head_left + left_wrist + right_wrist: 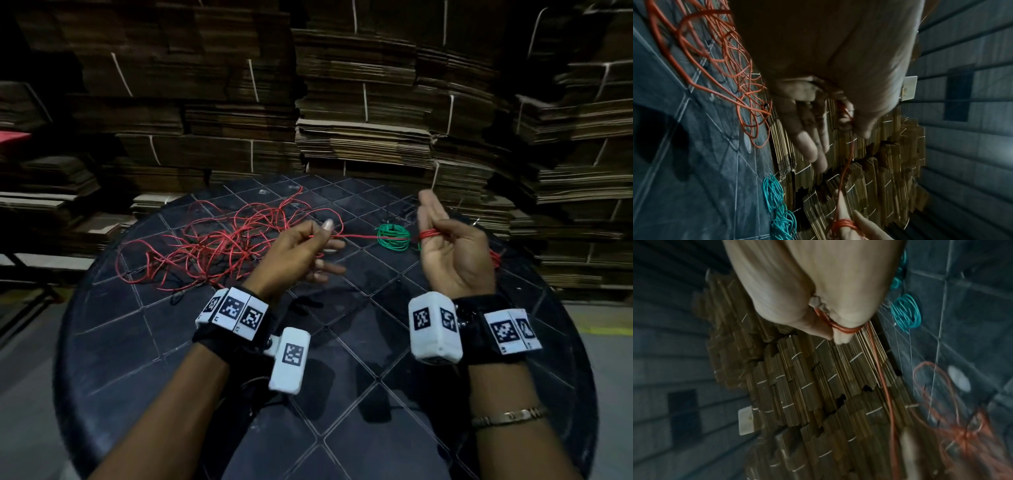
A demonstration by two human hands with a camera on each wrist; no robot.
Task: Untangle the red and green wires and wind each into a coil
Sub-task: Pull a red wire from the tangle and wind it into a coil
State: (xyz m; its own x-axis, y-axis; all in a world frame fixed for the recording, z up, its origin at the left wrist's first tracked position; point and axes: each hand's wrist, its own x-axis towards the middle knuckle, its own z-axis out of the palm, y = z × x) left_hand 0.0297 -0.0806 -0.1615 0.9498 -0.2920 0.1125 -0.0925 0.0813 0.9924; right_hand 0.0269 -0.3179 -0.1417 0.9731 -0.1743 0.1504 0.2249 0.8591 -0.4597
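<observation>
Stacks of bundled cardboard (359,102) fill the wall behind a round dark table (342,377). On its left half sprawls the loose red wire (212,240), and the green wire (394,237) sits coiled further right. The right hand (452,246) has red turns wound round two upright fingers, the others curled. The left hand (301,250) pinches the taut red strand between thumb and forefinger.

The thin red plastic-coated wire (212,240) sprawls in a loose tangle of loops on the left of the table; one taut strand runs right, ending in a few tight turns. The thin green wire (394,237) lies wound in a small coil, right of the tangle.
</observation>
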